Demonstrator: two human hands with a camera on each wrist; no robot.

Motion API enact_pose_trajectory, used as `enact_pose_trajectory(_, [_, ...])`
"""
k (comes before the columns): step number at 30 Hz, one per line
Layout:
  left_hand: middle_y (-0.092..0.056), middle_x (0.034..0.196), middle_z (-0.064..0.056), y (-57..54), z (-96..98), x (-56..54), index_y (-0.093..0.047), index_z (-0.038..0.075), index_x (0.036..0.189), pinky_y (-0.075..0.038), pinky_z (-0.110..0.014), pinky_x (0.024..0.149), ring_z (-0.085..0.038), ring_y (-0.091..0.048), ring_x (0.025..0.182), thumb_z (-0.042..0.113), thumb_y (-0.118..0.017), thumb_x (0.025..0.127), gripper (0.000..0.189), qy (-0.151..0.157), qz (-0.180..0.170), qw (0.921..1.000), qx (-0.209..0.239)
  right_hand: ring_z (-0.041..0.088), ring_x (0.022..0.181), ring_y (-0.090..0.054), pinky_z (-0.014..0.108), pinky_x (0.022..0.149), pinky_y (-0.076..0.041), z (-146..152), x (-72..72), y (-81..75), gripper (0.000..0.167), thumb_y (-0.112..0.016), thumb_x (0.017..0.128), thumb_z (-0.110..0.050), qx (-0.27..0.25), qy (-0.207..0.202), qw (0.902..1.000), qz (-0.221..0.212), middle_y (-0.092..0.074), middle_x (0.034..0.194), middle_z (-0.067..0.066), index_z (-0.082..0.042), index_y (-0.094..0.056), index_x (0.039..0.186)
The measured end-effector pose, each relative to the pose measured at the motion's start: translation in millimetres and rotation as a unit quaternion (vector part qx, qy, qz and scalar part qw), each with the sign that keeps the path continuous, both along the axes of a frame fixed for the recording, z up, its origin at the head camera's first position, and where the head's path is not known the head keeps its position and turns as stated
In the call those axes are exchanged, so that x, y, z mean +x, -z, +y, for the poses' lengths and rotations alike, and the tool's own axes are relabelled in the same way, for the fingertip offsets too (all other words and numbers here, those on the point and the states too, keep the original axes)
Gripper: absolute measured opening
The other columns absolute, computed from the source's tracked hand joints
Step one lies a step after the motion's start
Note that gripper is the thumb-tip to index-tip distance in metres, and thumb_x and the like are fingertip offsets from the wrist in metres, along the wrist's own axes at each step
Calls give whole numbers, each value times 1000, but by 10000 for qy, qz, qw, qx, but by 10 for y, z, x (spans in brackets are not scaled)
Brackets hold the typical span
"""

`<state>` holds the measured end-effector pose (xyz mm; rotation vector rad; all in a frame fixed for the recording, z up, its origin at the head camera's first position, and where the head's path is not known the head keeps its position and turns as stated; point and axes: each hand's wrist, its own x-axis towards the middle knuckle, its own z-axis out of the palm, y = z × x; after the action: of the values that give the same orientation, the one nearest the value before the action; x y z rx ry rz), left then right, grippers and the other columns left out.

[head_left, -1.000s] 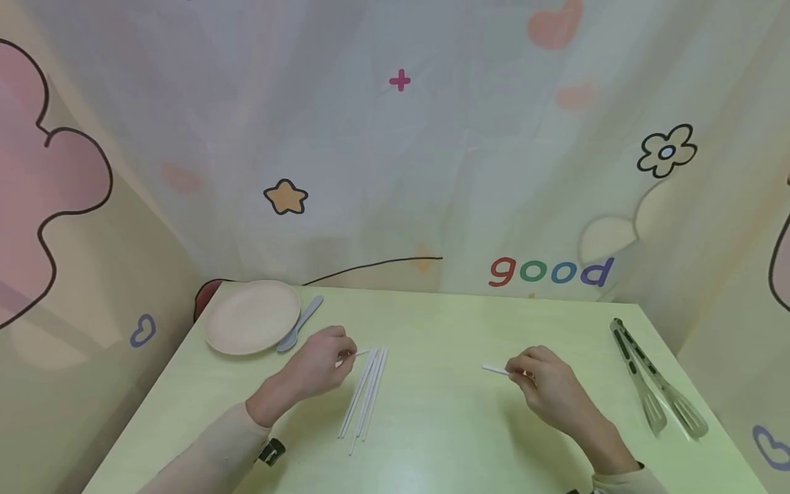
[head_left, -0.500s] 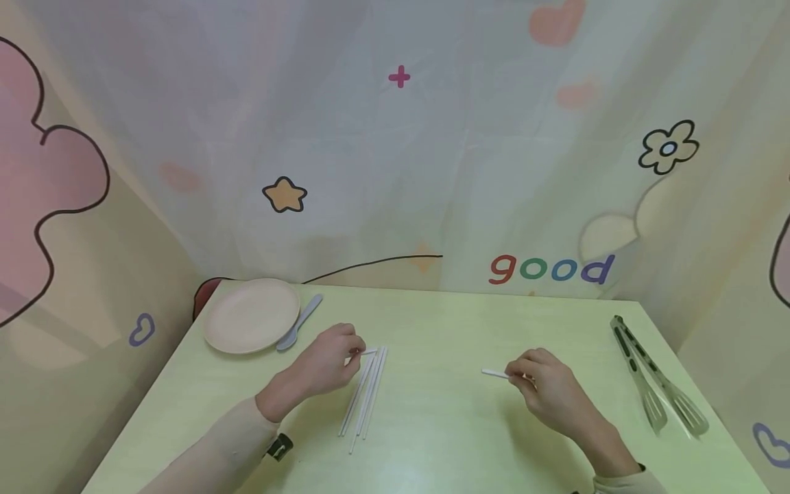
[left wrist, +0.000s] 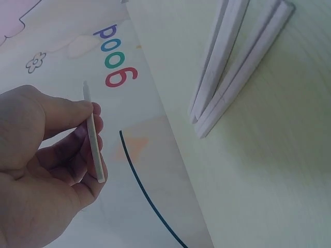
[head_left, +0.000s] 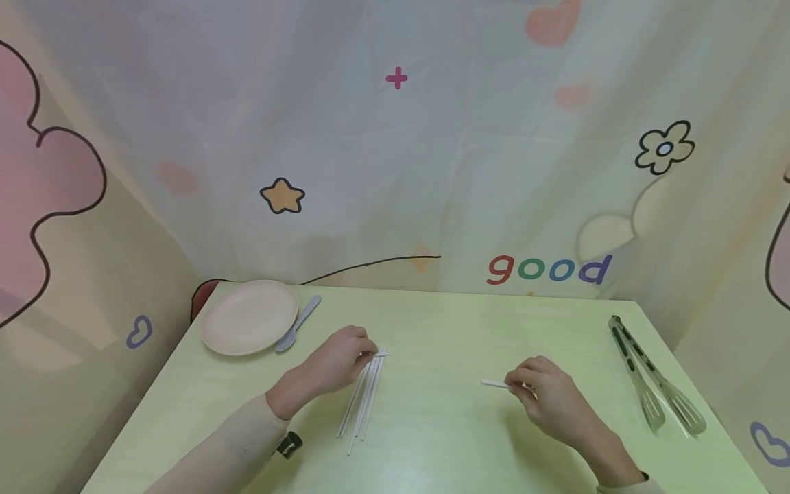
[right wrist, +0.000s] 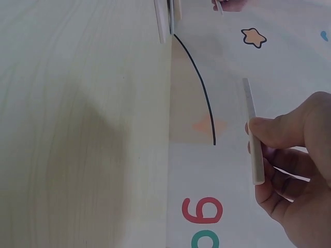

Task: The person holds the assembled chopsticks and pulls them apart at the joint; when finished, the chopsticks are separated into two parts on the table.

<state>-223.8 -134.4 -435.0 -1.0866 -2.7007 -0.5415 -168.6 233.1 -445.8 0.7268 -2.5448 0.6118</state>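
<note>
In the head view, my left hand (head_left: pixel 341 361) pinches a short white stick (left wrist: pixel 94 142) between thumb and fingers. It is above the far ends of several long, slim white sticks that look like chopsticks (head_left: pixel 363 405), lying side by side on the table. My right hand (head_left: pixel 548 398) pinches another short white stick (right wrist: pixel 253 134) above the table to the right, apart from the pile. Both short sticks show most of their length in the wrist views, and the fingertips behind them are partly hidden.
A pale round plate (head_left: pixel 249 319) stands at the back left, with a grey spoon (head_left: pixel 299 324) beside its rim. Metal tongs with slotted ends (head_left: pixel 655 377) lie spread at the right. A printed curtain (head_left: pixel 432 171) rises behind the table's back edge.
My left hand has moved to the right with its short stick, from beside the chopsticks to over their far ends. My right hand has come down slightly nearer with its own stick.
</note>
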Motion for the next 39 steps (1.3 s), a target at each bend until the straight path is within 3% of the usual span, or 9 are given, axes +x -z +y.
enact_pose_trajectory(15, [-63,83,-1,24,215,-27,-75,4,96,-46,-20,66,-12,-52,77,3,-66,89,11,168,-304,9994,-5,2,75,-50,19,60,-47,64,49,17,21,-80,72,2,49,-328,9995,10,-62,80,-12,-16,-72,80])
enact_pose_trajectory(33, [-66,81,-1,80,429,-82,-74,4,91,-49,-21,69,-13,-57,75,4,-68,88,7,426,-99,9990,-17,1,77,-51,19,62,-49,55,150,-46,23,-79,75,0,28,-471,9986,-232,-62,83,-15,-21,-72,82])
enact_pose_trajectory(39, [-67,82,-2,82,500,-80,-74,4,93,-48,-20,68,-11,-56,75,4,-68,88,8,448,-266,9986,-24,1,77,-52,20,62,-49,58,181,-65,23,-79,74,1,30,-604,9978,-265,-62,82,-14,-19,-72,82])
